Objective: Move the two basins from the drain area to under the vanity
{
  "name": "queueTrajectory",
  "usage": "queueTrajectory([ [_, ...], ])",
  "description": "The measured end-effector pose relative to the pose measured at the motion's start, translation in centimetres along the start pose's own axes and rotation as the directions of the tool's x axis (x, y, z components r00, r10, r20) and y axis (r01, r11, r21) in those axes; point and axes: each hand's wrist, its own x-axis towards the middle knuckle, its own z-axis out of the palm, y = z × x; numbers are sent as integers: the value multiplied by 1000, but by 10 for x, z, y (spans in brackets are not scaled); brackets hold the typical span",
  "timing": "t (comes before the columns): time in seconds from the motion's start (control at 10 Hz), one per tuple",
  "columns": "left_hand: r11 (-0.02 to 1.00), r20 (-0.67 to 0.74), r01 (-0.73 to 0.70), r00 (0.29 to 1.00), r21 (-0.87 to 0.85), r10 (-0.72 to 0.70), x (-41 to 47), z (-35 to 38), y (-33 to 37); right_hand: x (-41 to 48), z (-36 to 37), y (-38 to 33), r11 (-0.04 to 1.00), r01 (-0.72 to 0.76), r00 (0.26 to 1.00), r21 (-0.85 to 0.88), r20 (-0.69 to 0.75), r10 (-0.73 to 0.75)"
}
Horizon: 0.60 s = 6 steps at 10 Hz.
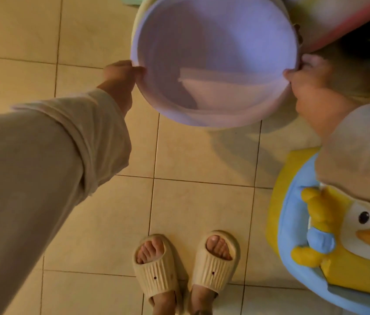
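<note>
A round purple basin (213, 53) is held above the tiled floor, tilted with its open inside facing me. My left hand (120, 80) grips its left rim, and my right hand (309, 76) grips its right rim. A cream-coloured edge (135, 26) shows just behind the basin's upper left side; I cannot tell whether it is a second basin. A pink rim (338, 26) crosses the top right corner behind the purple basin.
Beige floor tiles (88, 212) spread to the left and below. My feet in cream slippers (186, 269) stand at the bottom centre. A blue and yellow duck-shaped child seat (315, 235) sits on the floor at the right. A green object (134, 0) peeks in at the top.
</note>
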Motion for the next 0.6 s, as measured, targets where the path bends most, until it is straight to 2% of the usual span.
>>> queueTrajectory([
  [0.1,996,-44,-86,995,27,87,8,3,-17,4,9,12,1000,9,999,-16,-31,-10],
  [0.2,981,-30,-177,983,79,180,15,3,-28,8,15,23,992,58,994,-109,-90,-68],
  [0.4,954,-58,-150,984,260,170,15,5,-25,-3,10,25,938,140,989,-318,3,-147],
  [0.5,965,32,-68,998,253,62,-11,2,-27,-34,-14,14,975,55,998,-215,13,-54],
  [0.6,950,157,40,983,309,-93,-45,-25,-52,-81,-70,8,999,31,994,-22,106,-28],
])
